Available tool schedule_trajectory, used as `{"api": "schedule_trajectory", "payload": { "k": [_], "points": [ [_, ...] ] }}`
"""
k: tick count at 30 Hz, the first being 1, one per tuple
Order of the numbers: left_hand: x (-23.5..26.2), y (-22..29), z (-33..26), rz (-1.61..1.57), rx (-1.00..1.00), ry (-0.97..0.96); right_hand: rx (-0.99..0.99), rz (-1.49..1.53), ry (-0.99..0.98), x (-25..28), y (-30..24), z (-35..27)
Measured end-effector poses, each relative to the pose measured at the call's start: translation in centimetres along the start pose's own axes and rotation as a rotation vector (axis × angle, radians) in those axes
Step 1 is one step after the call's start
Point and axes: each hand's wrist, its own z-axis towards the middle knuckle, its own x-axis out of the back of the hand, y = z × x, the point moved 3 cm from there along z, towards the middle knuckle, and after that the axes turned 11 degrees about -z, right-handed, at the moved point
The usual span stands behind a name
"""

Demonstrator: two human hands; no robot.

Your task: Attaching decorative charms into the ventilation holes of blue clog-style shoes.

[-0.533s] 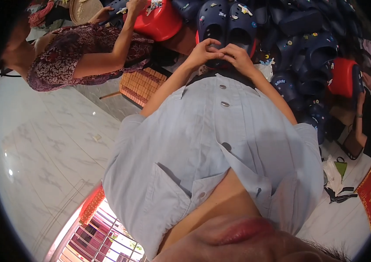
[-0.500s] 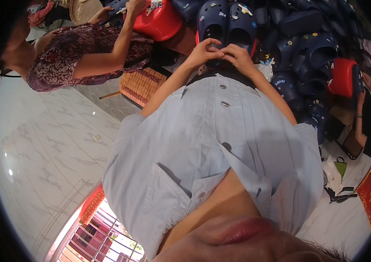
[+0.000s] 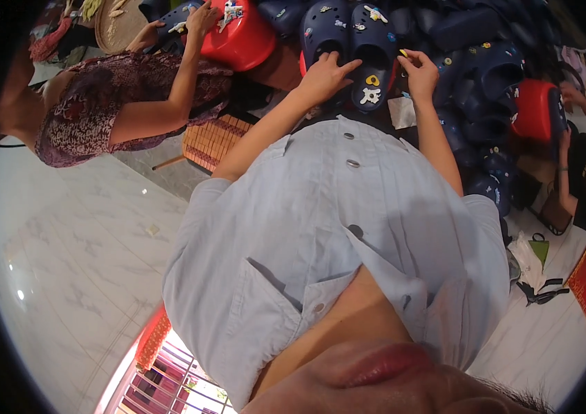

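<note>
1. Both hands were bunched together half a second ago. They now sit apart at 12 o'clock in the picture, above the pale blue shirt (image 3: 348, 228).
2. The left hand (image 3: 326, 74) lies flat with its fingers spread loosely on a navy clog (image 3: 331, 34); it grips nothing that I can see.
3. The right hand (image 3: 418, 74) has moved out toward 1 o'clock. Its fingers pinch what looks like a small yellow charm (image 3: 403, 53), just beside the neighbouring clog (image 3: 376, 48).
4. Judging by this, the charm has been picked up but not yet pressed into a clog.
5. A white charm (image 3: 370, 95) shows on that clog's toe, between the hands.
6. The shirt hides the tabletop or floor under the clogs. The charm is too small to identify, and the pile of clogs (image 3: 486, 69) at 2 o'clock fades into the dark rim.
7. Another person's arm reaches a red tub (image 3: 241, 34) at 11 o'clock.
</note>
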Motion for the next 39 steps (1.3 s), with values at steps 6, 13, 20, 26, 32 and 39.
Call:
{"api": "schedule_trajectory", "payload": {
  "k": [6, 13, 20, 26, 32, 39],
  "points": [
    [-1.8, -1.2, 1.0, 0.094, -0.021, -0.043, 0.045, -0.134, 0.010, -1.4, -1.1, 0.8],
    [-2.0, -1.2, 0.8, 0.143, -0.091, 0.080, 0.338, -0.250, 0.061, -1.7, -2.0, 0.3],
    [-2.0, -1.2, 0.9, 0.096, -0.041, 0.032, 0.398, -0.290, 0.121, -2.0, -2.2, 0.4],
    [-1.7, -1.0, 1.0, 0.076, -0.013, 0.001, 0.398, -0.295, 0.120, -2.3, -2.0, 0.6],
    [-1.9, -1.4, 1.1, 0.063, -0.045, -0.003, 0.563, -0.479, 0.048, -2.1, -2.6, 0.6],
    [-2.0, -1.8, 1.4, 0.048, -0.035, -0.047, 0.739, -0.786, -0.061, -1.4, -4.0, -0.4]
  ]
}}
